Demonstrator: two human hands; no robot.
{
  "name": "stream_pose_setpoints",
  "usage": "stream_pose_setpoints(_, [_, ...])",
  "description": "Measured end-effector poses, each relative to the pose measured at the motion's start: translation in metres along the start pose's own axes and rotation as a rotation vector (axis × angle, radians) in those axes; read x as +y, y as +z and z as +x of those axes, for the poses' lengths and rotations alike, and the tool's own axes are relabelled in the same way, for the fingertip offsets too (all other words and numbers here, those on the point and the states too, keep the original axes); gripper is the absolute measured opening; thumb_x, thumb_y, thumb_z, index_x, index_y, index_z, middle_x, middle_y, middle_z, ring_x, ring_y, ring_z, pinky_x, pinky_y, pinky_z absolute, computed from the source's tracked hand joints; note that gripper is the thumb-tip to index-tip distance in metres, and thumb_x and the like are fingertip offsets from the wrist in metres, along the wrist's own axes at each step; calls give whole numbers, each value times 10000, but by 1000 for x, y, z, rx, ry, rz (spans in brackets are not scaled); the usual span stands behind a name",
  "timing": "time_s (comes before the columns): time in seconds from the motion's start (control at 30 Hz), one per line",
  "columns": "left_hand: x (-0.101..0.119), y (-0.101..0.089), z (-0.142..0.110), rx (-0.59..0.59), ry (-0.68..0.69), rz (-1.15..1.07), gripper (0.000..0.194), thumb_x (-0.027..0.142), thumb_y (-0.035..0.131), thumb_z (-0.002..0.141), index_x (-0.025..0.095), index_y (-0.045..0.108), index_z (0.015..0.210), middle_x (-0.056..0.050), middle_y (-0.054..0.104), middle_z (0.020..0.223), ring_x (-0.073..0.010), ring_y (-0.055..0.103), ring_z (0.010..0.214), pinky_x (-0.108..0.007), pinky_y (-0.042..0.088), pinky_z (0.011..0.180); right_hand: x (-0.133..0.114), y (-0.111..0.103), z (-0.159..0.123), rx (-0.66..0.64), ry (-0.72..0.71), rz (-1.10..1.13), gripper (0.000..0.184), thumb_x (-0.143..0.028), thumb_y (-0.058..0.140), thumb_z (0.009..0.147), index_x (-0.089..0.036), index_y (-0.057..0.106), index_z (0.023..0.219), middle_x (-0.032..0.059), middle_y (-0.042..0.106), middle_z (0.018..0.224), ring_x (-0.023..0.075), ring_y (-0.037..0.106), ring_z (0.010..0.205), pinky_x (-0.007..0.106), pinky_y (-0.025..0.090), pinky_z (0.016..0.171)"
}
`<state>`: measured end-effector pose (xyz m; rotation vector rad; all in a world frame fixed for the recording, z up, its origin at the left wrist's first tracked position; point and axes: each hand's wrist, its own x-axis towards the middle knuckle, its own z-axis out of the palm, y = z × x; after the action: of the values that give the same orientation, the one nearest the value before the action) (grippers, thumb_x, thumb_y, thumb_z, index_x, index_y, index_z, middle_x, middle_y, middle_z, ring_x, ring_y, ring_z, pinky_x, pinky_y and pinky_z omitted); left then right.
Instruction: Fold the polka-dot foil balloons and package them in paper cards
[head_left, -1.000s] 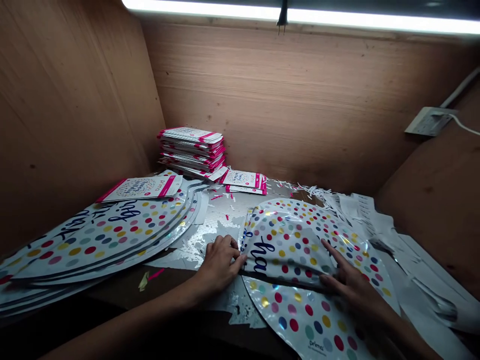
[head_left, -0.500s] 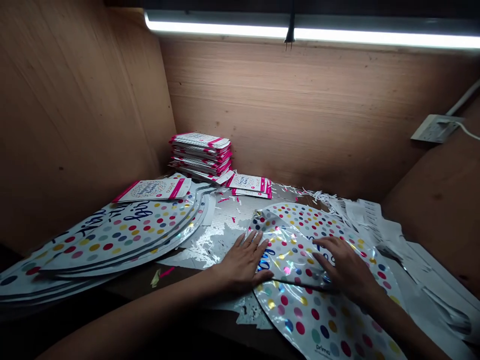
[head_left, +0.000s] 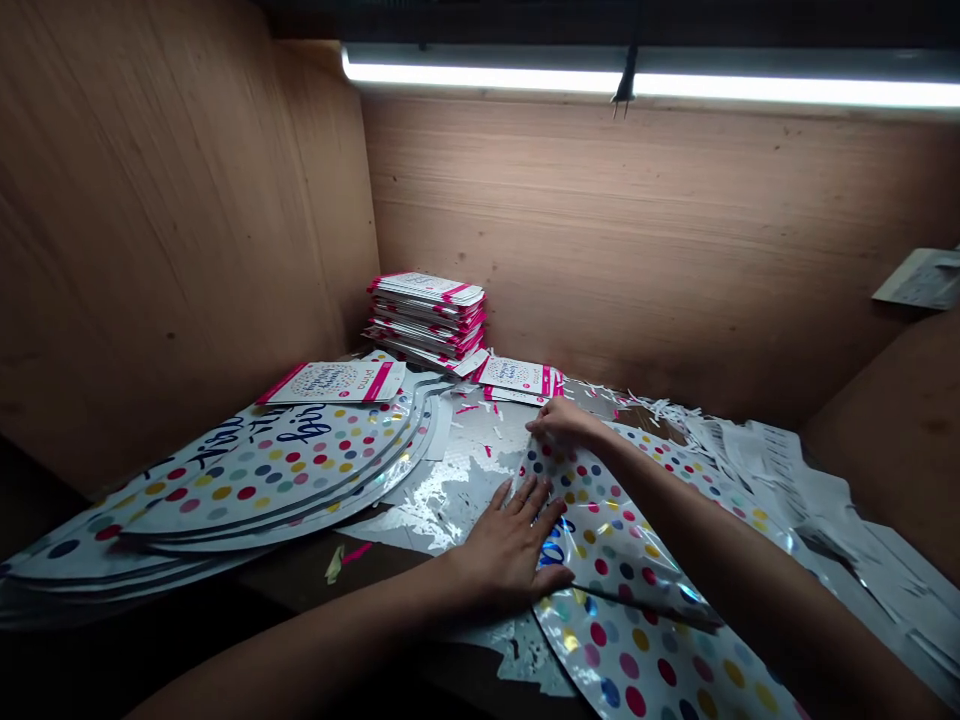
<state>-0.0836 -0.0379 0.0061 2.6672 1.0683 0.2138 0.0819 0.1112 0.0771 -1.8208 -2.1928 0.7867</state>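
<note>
A flat white foil balloon with coloured polka dots (head_left: 645, 655) lies on the table in front of me, its upper part folded over. My left hand (head_left: 510, 550) rests open and flat on the fold's left edge, fingers spread, partly covering blue lettering. At the far left corner of the folded foil, my right hand (head_left: 564, 420) is closed in a pinch on the balloon's edge. Its fingertips are partly hidden. The right forearm crosses over the balloon and covers part of its dotted surface.
At left lies a pile of dotted foil balloons (head_left: 262, 480) with a printed card (head_left: 334, 382) on top. Behind stands a stack of pink-edged cards (head_left: 427, 320), beside a few loose cards (head_left: 517, 375). Paper strips and sheets (head_left: 795, 480) lie right. Wooden panels (head_left: 600, 220) enclose the table.
My right hand has moved from the middle of the folded balloon to its far left corner and closed there. The left hand stays flat on the fold. The view has shifted left.
</note>
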Motion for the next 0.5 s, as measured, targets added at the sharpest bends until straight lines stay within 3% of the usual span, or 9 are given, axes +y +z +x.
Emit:
stream_pose_setpoints(0.07, [-1,2,0,7,4,-7,879,794,268,904,244,208,1587,-133,64,1662,-330,0,1535,-580,15,1213,5,9,-3,57,36,-4,266,-370,650,881,-132,708,778,79,719,723,198,663,676,271,467,626])
stream_pose_setpoints(0.13, [-3,3,1,7,-1,-13,892,802,264,899,238,208,1588,-145,65,1660,-335,-12,1534,-581,9,1212,13,16,-13,161,62,-19,291,-393,577,929,-134,703,970,140,737,993,264,679,924,321,489,771])
stream_pose_setpoints(0.2, [-4,4,2,6,-7,-15,895,802,262,899,235,206,1589,-152,60,1659,-343,-20,1532,-582,1,1211,28,18,-30,263,71,-28,380,-440,503,968,-162,626,1195,166,631,1297,305,577,1194,377,446,941])
stream_pose_setpoints(0.27, [-4,3,3,-1,-4,-17,890,795,267,903,237,194,1592,-151,57,1659,-344,-13,1531,-580,3,1212,48,13,-49,287,88,-24,504,-513,522,948,-169,548,1316,177,525,1430,327,488,1307,409,394,1028])
stream_pose_setpoints(0.4, [-2,0,1,-26,1,-20,866,775,293,915,244,198,1592,-150,69,1658,-343,15,1532,-581,13,1210,89,-7,-76,125,151,51,706,-583,730,771,-107,602,1276,209,622,1304,333,616,1148,382,484,913])
stream_pose_setpoints(0.5, [-1,0,0,-53,-14,-26,838,747,334,924,268,178,1594,-121,79,1664,-335,2,1534,-592,7,1209,100,-13,-81,28,139,142,578,-526,827,666,-129,711,1070,148,729,1091,286,691,934,324,531,742])
